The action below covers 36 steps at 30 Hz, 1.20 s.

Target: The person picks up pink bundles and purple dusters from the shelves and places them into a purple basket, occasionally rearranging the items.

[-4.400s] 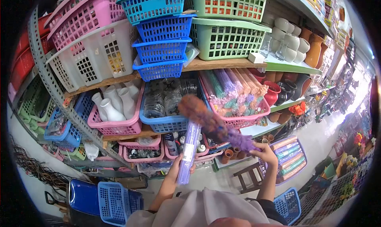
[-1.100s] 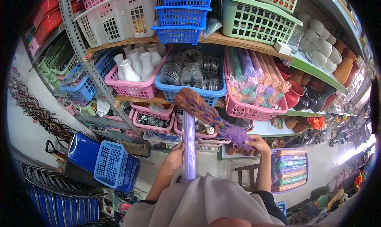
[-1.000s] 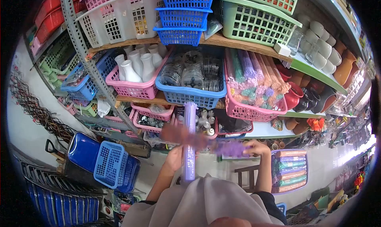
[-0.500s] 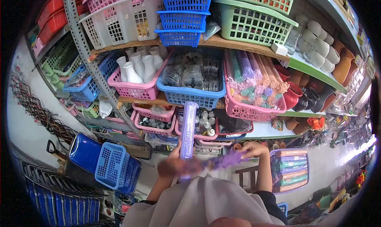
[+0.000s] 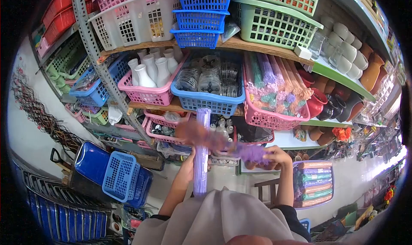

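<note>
My left hand (image 5: 187, 167) is wrapped round a long purple bundle of thin sticks in clear plastic (image 5: 201, 170), which stands nearly upright in front of my chest. To its right, my right hand (image 5: 277, 156) grips the end of a purple and brown feather duster (image 5: 249, 152). The duster slants up to the left, and its brown end, smeared by motion, overlaps the upper part of the bundle in this view.
A pink basket of pastel bundles (image 5: 274, 116) and a blue basket of clear discs (image 5: 210, 100) stand on the shelf ahead. More wrapped bundles lie in a container (image 5: 314, 183) at the right. A blue basket (image 5: 120, 176) sits on a chair at the left.
The duster's blurred brown end has swung up, from low across the bundle to near its top. The bundle stays upright in my left hand.
</note>
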{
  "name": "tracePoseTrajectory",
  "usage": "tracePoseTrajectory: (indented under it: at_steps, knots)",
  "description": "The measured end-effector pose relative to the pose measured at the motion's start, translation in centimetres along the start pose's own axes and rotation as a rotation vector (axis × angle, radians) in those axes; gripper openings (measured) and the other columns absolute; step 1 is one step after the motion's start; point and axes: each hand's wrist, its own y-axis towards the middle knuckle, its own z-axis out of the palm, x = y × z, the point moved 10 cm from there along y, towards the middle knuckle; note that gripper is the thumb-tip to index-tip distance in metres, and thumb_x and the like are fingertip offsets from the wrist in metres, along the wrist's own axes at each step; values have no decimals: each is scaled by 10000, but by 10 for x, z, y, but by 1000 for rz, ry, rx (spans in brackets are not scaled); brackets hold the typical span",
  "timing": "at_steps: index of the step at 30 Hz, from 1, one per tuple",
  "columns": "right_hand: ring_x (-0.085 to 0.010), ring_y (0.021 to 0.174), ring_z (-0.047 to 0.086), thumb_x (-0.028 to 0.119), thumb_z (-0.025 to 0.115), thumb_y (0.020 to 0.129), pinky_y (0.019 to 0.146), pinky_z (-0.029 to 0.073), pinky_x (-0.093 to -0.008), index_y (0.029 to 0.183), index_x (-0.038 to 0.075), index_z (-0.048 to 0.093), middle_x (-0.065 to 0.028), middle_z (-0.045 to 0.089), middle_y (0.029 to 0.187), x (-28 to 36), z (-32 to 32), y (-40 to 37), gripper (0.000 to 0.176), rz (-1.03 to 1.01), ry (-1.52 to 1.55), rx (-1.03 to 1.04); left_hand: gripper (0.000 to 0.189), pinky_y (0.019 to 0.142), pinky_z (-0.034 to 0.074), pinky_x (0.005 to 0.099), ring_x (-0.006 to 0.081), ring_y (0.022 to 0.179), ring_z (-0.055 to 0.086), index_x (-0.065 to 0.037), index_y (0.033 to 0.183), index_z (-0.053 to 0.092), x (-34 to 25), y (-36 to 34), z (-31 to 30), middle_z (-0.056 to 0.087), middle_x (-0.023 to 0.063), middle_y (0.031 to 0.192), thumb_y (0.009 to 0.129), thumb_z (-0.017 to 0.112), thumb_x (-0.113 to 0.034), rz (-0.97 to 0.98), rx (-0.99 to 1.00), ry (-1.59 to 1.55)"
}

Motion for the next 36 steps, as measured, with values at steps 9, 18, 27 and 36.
tracePoseTrajectory:
  at_steps: [9,18,27,36]
  knots:
    - [-84,644,554,162,712,745,523,465,-210,1060,21,627,-34,613,793,13,24,-5,355,-177,-361,243,546,704,502,320,193,811,585,-68,1103,507,-15,2,-5,576,72,918,853,448,-550,133,-219,219]
    - [-89,714,487,184,725,736,624,388,-243,1038,1,629,-2,552,783,19,27,-11,366,-382,-370,322,526,634,493,306,173,761,531,-49,1132,480,-9,10,-7,551,62,955,900,379,-510,30,-200,46]
    - [-68,695,503,148,679,788,609,421,-226,1101,18,606,12,596,768,-6,-15,3,347,-239,50,-91,506,554,389,268,160,707,417,-59,1228,391,-10,20,38,454,80,1027,889,457,-429,18,244,-201]
    - [-20,549,415,201,602,858,461,323,-181,1213,35,521,44,560,777,64,11,12,400,-297,318,-328,611,510,400,250,156,667,425,-146,1345,286,-52,11,18,389,78,1016,869,464,-484,54,285,-147]
